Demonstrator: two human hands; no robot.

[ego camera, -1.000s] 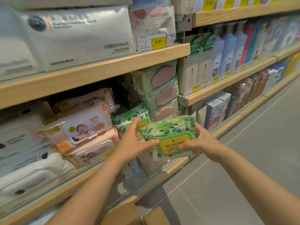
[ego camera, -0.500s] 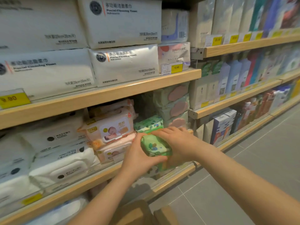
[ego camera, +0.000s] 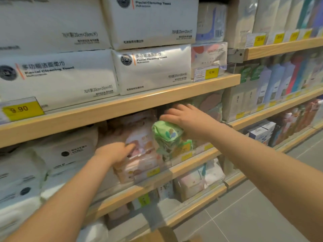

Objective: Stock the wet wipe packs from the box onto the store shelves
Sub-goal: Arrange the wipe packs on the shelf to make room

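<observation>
right hand (ego camera: 188, 119) lies on top of the green wipe pack (ego camera: 168, 137), fingers reaching over it into the middle shelf (ego camera: 192, 158); how tightly it holds, i cannot tell. the pack sits tilted at the shelf front, just beside the pink packs (ego camera: 139, 154). left hand (ego camera: 113, 152) presses nearly straight fingers against those pink packs. white towel packs (ego camera: 152, 70) sit on the shelf above.

We read "Facial Cleaning Towel" and "70片装(20cm×20cm/片)" on the white packs (ego camera: 152, 69) stacked on the upper shelf (ego camera: 122, 105). At that shelf's left front edge a yellow price tag (ego camera: 22, 109) shows "9.90", and towards its right end a second tag (ego camera: 211, 72) shows "12.90". Other labels are too blurred for us.
</observation>
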